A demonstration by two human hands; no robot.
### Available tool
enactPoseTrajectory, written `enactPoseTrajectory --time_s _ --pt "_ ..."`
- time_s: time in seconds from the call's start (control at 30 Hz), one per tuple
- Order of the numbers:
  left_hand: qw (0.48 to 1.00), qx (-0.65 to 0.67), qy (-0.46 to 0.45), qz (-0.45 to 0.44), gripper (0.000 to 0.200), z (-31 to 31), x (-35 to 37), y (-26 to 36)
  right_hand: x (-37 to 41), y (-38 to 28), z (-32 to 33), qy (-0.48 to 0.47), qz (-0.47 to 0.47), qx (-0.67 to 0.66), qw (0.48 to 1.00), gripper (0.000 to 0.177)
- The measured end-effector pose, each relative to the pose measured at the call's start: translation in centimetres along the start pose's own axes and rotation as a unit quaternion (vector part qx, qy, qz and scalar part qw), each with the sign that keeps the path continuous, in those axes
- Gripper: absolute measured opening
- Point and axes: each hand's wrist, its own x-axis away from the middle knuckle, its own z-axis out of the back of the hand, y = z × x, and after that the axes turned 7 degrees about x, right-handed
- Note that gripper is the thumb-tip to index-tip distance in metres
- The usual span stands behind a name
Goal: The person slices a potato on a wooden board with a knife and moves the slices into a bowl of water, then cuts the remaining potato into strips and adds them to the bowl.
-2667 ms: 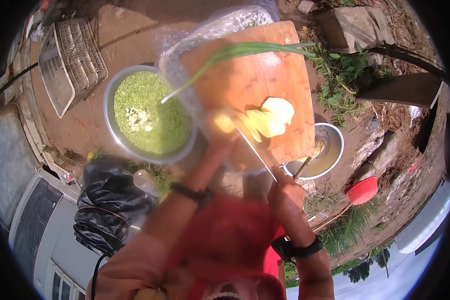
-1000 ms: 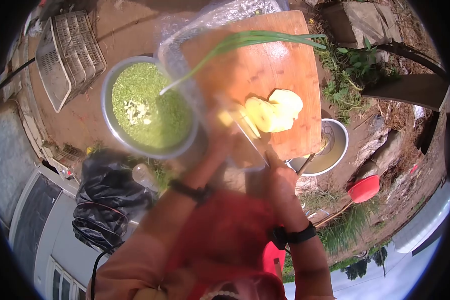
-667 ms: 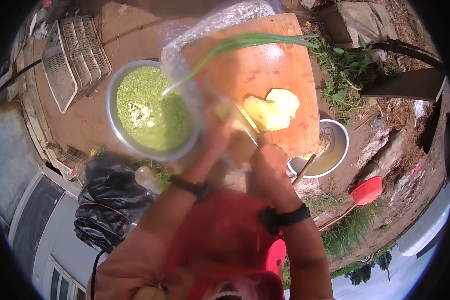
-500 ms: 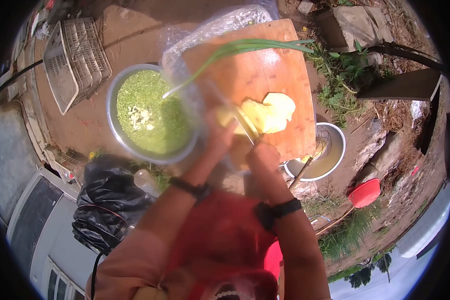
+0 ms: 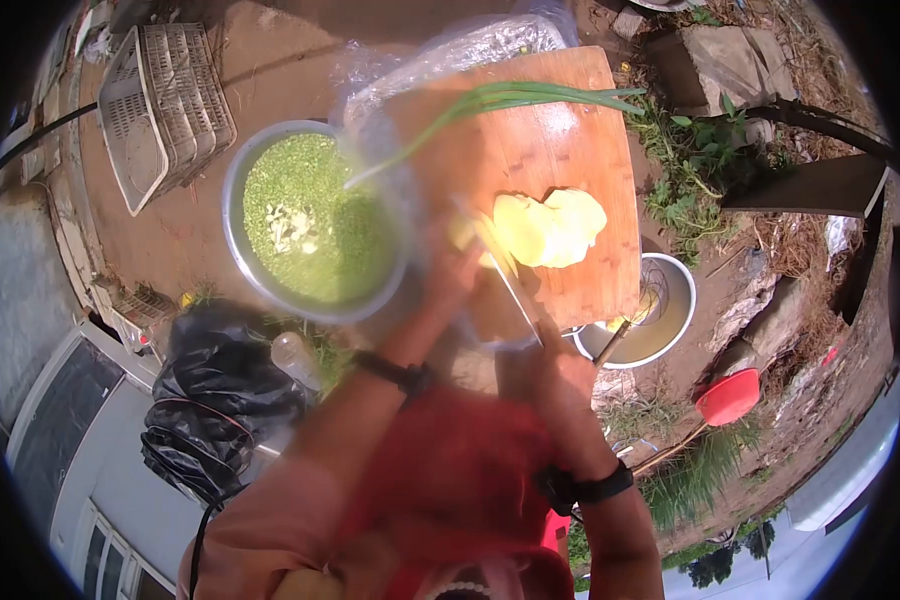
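My right hand (image 5: 562, 372) is closed round the handle of a knife (image 5: 510, 285), whose blade slants across a pale yellow potato piece (image 5: 488, 240). On the blade's left side, my left hand (image 5: 452, 275) presses the piece against the wooden board (image 5: 590, 150); its fingers are blurred. Overlapping yellow slices (image 5: 550, 228) lie flat to the right of the blade. Long green onion stalks (image 5: 510, 97) stretch over the far part of the board. A metal bowl of chopped greens (image 5: 300, 210), with pale bits on top, stands left of the board.
Stacked plastic crates (image 5: 170, 110) stand at the back left, above a black bag (image 5: 220, 390) and a clear bottle (image 5: 292, 355). A metal pot (image 5: 670, 325) with a wire strainer is right of the board, near a red scoop (image 5: 728, 396). Plastic wrap (image 5: 450, 55) lies behind the board.
My right hand has moved down and to the right with the knife, and more of the blade shows. My left hand stays at the potato piece. The whole view has shifted slightly.
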Motion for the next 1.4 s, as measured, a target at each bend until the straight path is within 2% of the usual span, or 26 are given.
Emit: enactPoseTrajectory --time_s 0.07,0.27,0.3,0.37,0.47,0.5,0.6,0.67,0.8,0.87,0.97,1.1,1.2,1.3,1.4 --pt "1.000 0.026 -0.005 0.008 0.060 -0.3 0.1 -0.4 0.5 0.2 0.9 -0.013 0.006 -0.012 1.000 0.024" --pt "0.995 0.091 -0.010 0.040 0.062 -0.4 -0.1 -1.0 0.7 -0.7 2.0 0.073 0.039 -0.006 0.997 0.013" --pt "0.995 0.094 -0.008 0.042 0.063 -0.4 -0.1 0.0 0.7 -0.6 1.9 0.049 0.030 -0.005 0.998 0.013" --pt "0.990 0.095 -0.001 0.102 0.064 -0.3 -0.1 2.0 0.6 -0.5 1.7 -0.001 0.013 -0.003 1.000 0.012" --pt "0.994 0.035 0.012 0.107 0.065 -0.4 0.0 1.4 -0.8 -1.2 1.6 -0.044 -0.007 0.009 0.999 0.012" --pt "0.995 0.005 0.016 0.096 0.066 -0.5 0.1 0.9 -1.8 -1.4 1.2 -0.052 -0.010 0.021 0.998 0.014" --pt "0.984 -0.050 0.009 0.170 0.065 -0.7 0.3 3.0 -5.4 -1.8 -2.4 -0.053 -0.035 0.017 0.998 0.020" --pt "0.987 0.012 0.012 0.159 0.063 -0.7 -0.1 2.7 -7.9 -1.4 -6.1 -0.013 -0.070 -0.032 0.997 0.025" --pt "0.984 0.080 -0.001 0.161 0.060 0.0 0.0 2.3 -6.7 -0.8 -7.5 0.030 -0.039 -0.026 0.998 0.028" --pt "0.989 0.054 -0.003 0.138 0.058 0.0 0.1 2.0 -6.9 -0.5 -6.8 0.074 0.010 -0.029 0.997 0.029" --pt "0.993 0.052 -0.017 0.108 0.055 0.5 0.4 0.8 -3.3 -1.5 -1.9 0.058 0.029 0.004 0.998 0.030" --pt "0.988 0.044 -0.108 0.102 0.054 0.9 -0.5 -2.8 0.3 -1.0 0.4 0.067 0.040 0.011 0.997 0.025" --pt "0.998 -0.043 0.008 0.049 0.055 -0.2 0.4 -2.2 0.2 -0.8 0.4 0.061 0.041 0.004 0.997 0.024" --pt "0.997 -0.075 -0.020 -0.018 0.056 0.2 0.7 -1.0 -0.2 -1.2 0.9 0.032 0.058 -0.017 0.998 0.022" --pt "0.996 -0.048 0.025 0.068 0.054 -0.1 0.6 0.1 -1.4 -1.3 0.4 0.016 0.066 -0.028 0.997 0.021"
